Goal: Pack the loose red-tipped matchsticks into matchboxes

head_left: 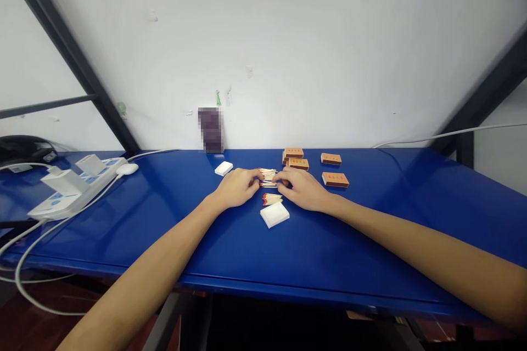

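Note:
My left hand [237, 187] and my right hand [304, 190] face each other low over the blue table. Between them lie several loose matches [269, 174], red heads toward the left. Curled fingers of my left hand close at the head ends, while my right hand's fingers close at the plain ends; the exact contact is partly hidden. Closer to me rests a small bunch of matches [272, 199], touching or nearly touching a white matchbox tray [275, 214]. Another white tray [224, 168] sits beyond my left hand.
Several orange matchboxes stand behind and right of my right hand, including a front one [335, 179] and a stacked one [293, 152]. A white power strip [78, 189] with chargers and cables occupies the left. A blurred dark object [211, 130] leans near the wall.

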`<state>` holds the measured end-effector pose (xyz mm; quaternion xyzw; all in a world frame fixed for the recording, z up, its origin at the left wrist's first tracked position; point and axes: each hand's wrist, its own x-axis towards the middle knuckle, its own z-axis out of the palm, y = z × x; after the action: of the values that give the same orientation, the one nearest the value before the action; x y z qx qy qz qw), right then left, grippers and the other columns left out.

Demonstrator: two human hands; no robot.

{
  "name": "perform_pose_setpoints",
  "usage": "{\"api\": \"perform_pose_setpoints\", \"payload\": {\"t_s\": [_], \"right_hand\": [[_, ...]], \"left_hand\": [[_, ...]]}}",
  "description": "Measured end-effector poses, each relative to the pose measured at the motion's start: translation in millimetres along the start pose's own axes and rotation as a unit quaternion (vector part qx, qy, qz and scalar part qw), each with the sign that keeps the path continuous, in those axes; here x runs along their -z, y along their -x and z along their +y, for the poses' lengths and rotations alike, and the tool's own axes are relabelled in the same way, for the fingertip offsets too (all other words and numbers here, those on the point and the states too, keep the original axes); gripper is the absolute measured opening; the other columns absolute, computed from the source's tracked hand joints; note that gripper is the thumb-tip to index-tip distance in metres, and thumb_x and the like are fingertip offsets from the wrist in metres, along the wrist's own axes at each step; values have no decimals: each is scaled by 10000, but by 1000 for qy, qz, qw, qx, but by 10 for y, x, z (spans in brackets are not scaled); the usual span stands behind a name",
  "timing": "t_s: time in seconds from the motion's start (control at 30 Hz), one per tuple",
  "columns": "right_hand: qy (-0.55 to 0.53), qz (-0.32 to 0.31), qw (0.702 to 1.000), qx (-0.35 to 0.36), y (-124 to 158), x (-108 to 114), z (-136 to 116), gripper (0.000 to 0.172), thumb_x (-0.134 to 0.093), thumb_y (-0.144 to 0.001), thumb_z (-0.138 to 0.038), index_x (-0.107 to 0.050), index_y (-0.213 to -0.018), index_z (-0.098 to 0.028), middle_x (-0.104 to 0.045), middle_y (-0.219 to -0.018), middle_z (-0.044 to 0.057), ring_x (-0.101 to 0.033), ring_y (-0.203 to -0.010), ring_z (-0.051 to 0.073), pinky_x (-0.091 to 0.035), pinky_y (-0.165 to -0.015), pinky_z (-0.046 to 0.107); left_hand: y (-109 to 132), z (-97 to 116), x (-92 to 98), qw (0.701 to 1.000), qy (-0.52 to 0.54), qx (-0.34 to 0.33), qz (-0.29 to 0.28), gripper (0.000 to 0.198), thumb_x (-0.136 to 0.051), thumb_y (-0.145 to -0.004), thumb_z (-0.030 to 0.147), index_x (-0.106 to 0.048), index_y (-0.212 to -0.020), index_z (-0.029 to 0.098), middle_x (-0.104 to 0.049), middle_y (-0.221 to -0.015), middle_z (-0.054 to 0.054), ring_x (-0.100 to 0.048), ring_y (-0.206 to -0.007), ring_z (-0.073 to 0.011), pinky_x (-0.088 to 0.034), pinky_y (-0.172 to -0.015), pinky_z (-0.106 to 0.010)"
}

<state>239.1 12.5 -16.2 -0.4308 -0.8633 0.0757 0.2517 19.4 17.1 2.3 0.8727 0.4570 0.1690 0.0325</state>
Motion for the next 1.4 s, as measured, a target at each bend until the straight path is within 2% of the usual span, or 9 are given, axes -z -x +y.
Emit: {"api": "perform_pose_setpoints", "payload": {"t_s": [0.17,0.47,0.67,0.77,0.9,1.4], "right_hand": [[0,3,1000,-5,-8,-18,18,164,-540,-878,-182,-690,-939,-206,-540,-748,-5,-507,-691,137,-313,-626,261],[-11,1,1000,-11,-12,-2,-6,148,-554,-844,-144,-680,-887,-209,-541,-749,-9,-516,-692,136,-319,-629,258],[-23,8,1000,-10,-13,-16,7,131,-561,-816,-132,-662,-853,-206,-543,-754,-14,-517,-686,130,-329,-635,258],[-25,8,1000,-3,-15,-18,8,106,-561,-807,-136,-645,-814,-200,-543,-741,-12,-514,-685,133,-328,-631,259],[-27,9,1000,4,-13,-17,7,85,-564,-793,-137,-621,-778,-198,-544,-733,-11,-503,-675,132,-321,-616,256],[-48,6,998,37,-1,-26,11,87,-561,-800,-126,-601,-762,-194,-530,-714,-19,-484,-675,129,-316,-614,258]], "left_hand": [[-6,-25,-9,1000,-15,19,-5,239,-522,-867,209,-688,-1039,216,-676,-716,0,-596,-638,-166,-343,-575,-252],[-8,-24,-37,1000,21,0,2,181,-542,-889,238,-673,-1009,206,-628,-620,33,-541,-551,-140,-286,-540,-254],[-7,9,-18,1000,25,-7,-6,173,-536,-880,232,-691,-951,198,-623,-614,28,-533,-546,-136,-294,-549,-256],[-10,0,-17,999,29,7,13,194,-520,-888,251,-701,-927,195,-630,-632,17,-535,-554,-138,-300,-548,-257],[-21,-29,-20,999,18,18,37,210,-516,-889,250,-706,-955,189,-630,-637,10,-537,-558,-141,-314,-557,-261],[-7,-33,-30,1000,16,2,12,260,-510,-889,217,-687,-1079,206,-648,-666,13,-568,-593,-150,-331,-557,-256]]}}
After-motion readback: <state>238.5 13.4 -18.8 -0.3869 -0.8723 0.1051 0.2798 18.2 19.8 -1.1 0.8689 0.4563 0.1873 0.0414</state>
